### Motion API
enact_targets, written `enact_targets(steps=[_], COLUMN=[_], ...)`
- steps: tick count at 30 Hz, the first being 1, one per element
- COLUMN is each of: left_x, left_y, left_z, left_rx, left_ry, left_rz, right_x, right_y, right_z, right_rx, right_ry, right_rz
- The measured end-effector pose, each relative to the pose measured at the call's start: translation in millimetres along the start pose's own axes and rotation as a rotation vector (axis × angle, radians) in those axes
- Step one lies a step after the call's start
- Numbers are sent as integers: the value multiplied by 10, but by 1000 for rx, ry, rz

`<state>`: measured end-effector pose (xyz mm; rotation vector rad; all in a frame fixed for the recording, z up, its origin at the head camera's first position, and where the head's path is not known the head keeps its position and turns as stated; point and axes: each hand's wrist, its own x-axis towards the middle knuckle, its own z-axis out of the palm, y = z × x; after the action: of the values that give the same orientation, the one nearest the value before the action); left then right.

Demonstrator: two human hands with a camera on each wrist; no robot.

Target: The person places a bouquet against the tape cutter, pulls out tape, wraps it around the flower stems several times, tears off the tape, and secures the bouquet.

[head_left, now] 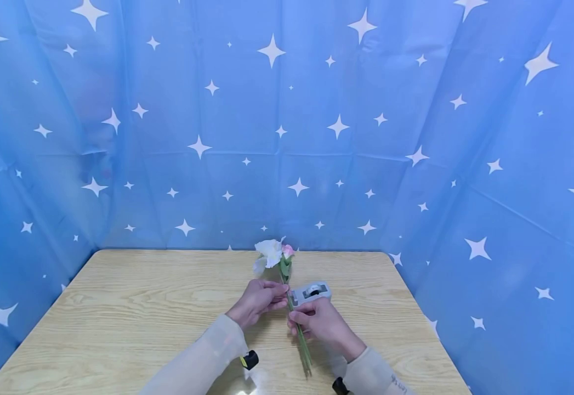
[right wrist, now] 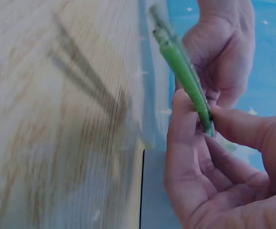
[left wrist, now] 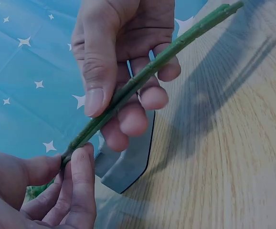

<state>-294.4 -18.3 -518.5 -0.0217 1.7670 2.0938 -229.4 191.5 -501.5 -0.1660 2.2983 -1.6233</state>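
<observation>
A white flower (head_left: pixel 270 252) and a pink flower (head_left: pixel 288 251) are held together above the table, their green stems (head_left: pixel 303 345) slanting down toward the front. The left hand (head_left: pixel 261 299) pinches the stems just below the leaves. Lower down, the right hand (head_left: pixel 319 322) grips the same stems between thumb and fingers. In the left wrist view, the stems (left wrist: pixel 171 51) cross the right hand (left wrist: pixel 123 62), with the left hand (left wrist: pixel 47 191) pinching them below. A grey tape dispenser (head_left: pixel 322 288) sits right behind the right hand.
The wooden table (head_left: pixel 158 307) spreads out on both sides of the hands. A blue curtain (head_left: pixel 247 120) with white stars hangs behind it and along its sides.
</observation>
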Motion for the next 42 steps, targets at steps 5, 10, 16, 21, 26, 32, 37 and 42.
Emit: enact_targets(steps=[5,10,16,21,26,32,37,42], left_x=[-6,-29,-7,33,60,77,90,99], left_y=[-28,-38,-47,-88,-128,-162,-181,-191], left_z=[-10,-12,-26,-35,-41,-23,-31,-52], left_rx=[18,34,67,109,125,126,135,139], left_ry=[8,20,37,51,73,80,82,74], left_rz=[6,-2,-10,5,17,35,34,31], right_x=[7,34,95,121,156,161,154,159], right_y=[0,31,53,82,121,132,122,101], right_z=[15,34,79,99,105,113,133,141], right_rx=[13,-23,-63,-57,-42,-29,-33,-39], right_ry=[18,27,35,34,8,-10,0,-10], right_rz=[35,27,-10,-6,1,12,31,52])
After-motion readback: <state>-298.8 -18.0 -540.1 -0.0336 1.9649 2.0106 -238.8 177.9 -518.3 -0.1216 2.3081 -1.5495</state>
